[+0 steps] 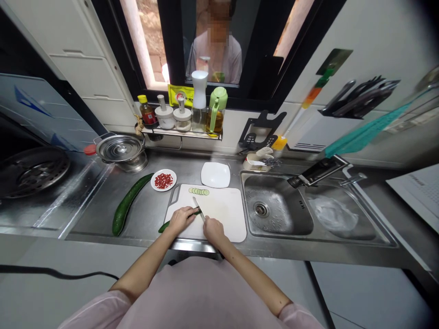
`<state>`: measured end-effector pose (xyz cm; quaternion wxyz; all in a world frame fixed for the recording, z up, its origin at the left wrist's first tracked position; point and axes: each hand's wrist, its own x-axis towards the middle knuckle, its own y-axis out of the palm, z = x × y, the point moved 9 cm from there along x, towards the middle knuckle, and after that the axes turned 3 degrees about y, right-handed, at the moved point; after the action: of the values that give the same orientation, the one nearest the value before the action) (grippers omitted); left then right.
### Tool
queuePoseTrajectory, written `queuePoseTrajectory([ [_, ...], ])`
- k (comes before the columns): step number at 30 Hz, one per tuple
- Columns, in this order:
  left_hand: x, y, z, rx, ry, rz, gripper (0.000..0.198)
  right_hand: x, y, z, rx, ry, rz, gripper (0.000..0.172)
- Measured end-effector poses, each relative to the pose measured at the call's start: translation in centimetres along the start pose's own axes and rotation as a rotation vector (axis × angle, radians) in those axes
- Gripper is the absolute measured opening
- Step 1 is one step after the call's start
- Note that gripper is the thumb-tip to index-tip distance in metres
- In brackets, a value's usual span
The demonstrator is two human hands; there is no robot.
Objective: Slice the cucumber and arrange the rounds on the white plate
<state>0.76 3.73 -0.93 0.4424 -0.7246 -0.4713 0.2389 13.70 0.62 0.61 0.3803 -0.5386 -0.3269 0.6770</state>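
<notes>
My left hand is closed over a dark green cucumber, whose two ends stick out on either side of the fingers. In my right hand is a knife, its blade angled up and left across the cucumber's cut end. Both hands work over a white cutting board with a grey handle. A short row of overlapping cucumber slices lies near the board's far edge. Just beyond the board sits a white square plate.
To the left lie a large whole green cucumber-like vegetable and a small plate of chopped red pieces. A lidded steel pot stands behind them. On the right is a steel sink. A rack holds seasoning bottles.
</notes>
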Motion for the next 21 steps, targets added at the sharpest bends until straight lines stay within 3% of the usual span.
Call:
queuePoseTrajectory([
  [21,0.03,-0.29,-0.28,-0.007,0.005,-0.021,0.032,0.47,0.67,0.04,-0.007,0.014,-0.001,0.033],
])
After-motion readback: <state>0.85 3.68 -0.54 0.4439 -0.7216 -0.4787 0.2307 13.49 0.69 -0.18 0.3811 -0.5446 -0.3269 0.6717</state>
